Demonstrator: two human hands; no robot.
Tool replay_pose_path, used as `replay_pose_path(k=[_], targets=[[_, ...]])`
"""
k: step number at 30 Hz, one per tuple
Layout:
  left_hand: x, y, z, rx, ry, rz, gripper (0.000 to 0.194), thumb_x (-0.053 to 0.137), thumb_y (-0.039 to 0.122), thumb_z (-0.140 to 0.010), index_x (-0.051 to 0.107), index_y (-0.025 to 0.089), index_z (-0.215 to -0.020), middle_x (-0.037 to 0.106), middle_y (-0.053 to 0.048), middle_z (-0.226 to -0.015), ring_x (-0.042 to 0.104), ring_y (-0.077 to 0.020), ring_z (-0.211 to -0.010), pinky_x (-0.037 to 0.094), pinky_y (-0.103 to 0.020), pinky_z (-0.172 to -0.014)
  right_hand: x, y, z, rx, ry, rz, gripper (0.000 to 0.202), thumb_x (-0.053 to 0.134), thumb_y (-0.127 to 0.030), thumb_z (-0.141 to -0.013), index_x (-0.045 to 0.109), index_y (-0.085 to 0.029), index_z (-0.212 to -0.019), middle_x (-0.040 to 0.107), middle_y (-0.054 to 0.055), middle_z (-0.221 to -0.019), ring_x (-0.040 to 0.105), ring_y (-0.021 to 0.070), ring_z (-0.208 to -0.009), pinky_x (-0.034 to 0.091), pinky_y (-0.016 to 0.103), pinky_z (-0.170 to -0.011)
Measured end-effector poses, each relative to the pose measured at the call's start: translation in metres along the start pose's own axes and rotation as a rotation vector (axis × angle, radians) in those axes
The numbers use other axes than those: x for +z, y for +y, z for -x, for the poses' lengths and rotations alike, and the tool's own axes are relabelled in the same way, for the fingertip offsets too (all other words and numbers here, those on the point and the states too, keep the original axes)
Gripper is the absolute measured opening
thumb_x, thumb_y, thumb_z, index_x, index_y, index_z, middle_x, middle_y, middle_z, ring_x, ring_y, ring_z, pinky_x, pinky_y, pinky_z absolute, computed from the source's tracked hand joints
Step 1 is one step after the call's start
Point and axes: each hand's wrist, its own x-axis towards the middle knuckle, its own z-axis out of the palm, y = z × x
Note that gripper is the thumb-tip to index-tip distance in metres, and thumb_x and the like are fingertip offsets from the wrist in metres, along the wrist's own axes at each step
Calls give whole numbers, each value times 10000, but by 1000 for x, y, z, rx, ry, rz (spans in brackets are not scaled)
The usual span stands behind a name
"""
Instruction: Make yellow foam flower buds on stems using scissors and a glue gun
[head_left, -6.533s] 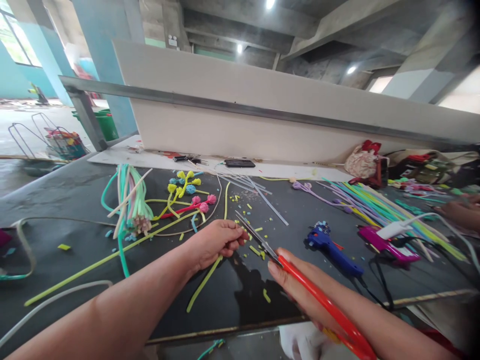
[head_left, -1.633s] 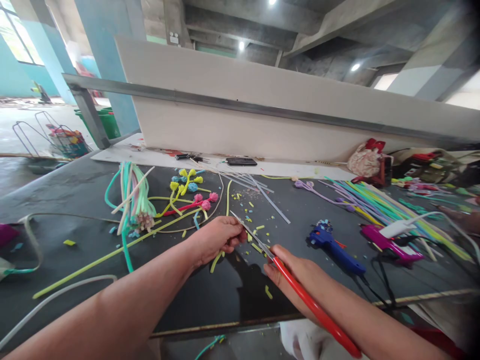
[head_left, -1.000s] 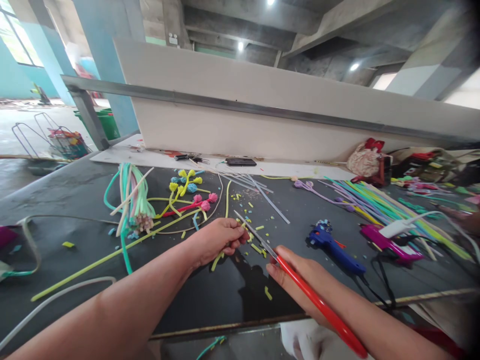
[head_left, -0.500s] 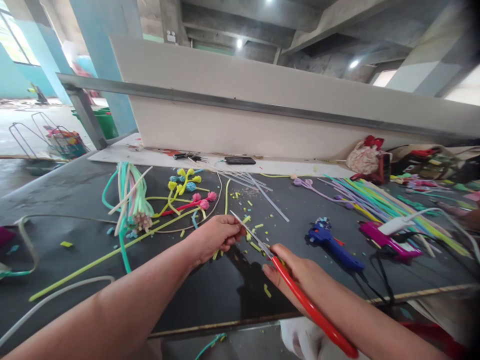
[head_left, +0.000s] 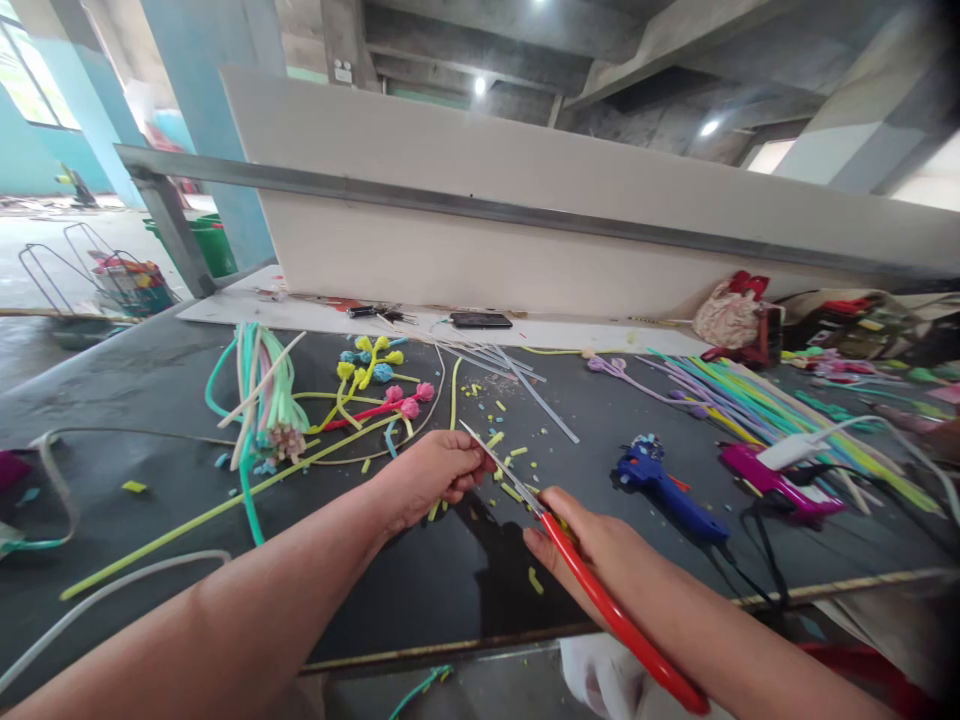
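Observation:
My right hand (head_left: 574, 535) grips a pair of scissors (head_left: 611, 605) with red handles, its blades pointing up and to the left. The blade tips lie right by the fingertips of my left hand (head_left: 446, 468). Thumb and fingers of that hand are pinched together, and whatever they hold is hidden. Short yellow-green cut pieces (head_left: 511, 492) are scattered on the dark table around the blades. A long yellow-green fuzzy stem (head_left: 187, 518) runs across the table behind my left forearm.
At left lies a bundle of pastel stems (head_left: 274, 400), beside yellow, blue and pink knotted stems (head_left: 367, 375). A blue glue gun (head_left: 667, 492) and a magenta power strip (head_left: 780, 485) with cables are on the right, near more coloured stems (head_left: 780, 410). A phone (head_left: 480, 320) sits at the back.
Almost nothing differs. The scissors' red handles have shifted very slightly, while my left hand stays in the same place with its fingers pinched.

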Motion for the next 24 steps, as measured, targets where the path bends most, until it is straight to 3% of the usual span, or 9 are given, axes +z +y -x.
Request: replay_pose_path(k=[13, 24], targets=[[0, -1, -1, -10, 11, 2, 165, 548, 272, -727, 569, 111, -699, 449, 33, -544, 293, -15, -417, 174, -131, -384, 3, 3, -1, -28, 77, 47, 139, 411, -389, -830, 387, -260, -782, 531, -42, -530, 474, 144, -455, 293, 244, -459], [-1, -1, -1, -10, 6, 24, 221, 598, 321, -717, 579, 101, -710, 458, 31, -556, 277, -7, -415, 152, -132, -381, 8, 2, -3, 39, 91, 48, 132, 430, -374, -801, 394, -254, -760, 487, -55, -501, 425, 125, -444, 277, 223, -452]])
